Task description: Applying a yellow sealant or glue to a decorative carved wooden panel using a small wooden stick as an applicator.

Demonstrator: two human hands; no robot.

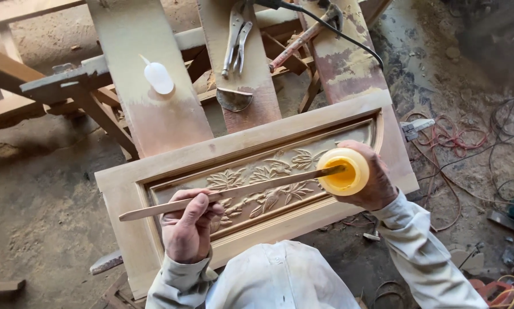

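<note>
The left hand is curled around a long, thin, flat strip of pale wood, gripping it near its blunt near end, with the thumb laid along the top. The strip slants up and to the right, and its far tip dips into the open mouth of a round, translucent yellow plastic jar, which the right hand cups from behind, fingers wrapped about its side and the mouth tilted toward the camera. Both hands come out of off-white long sleeves. Strip and jar hang just above a rectangular pale wooden door panel with a recessed middle field carved with leaves and flowers; the panel lies tilted across the rough planks of a wooden desk. Farther up on those planks rest a small white plastic squeeze bottle, lying on its side, a pair of metal locking pliers, a hammer with a wooden handle and a black cable. To the right, on the dusty floor, lie tangled red and dark wires.
</note>
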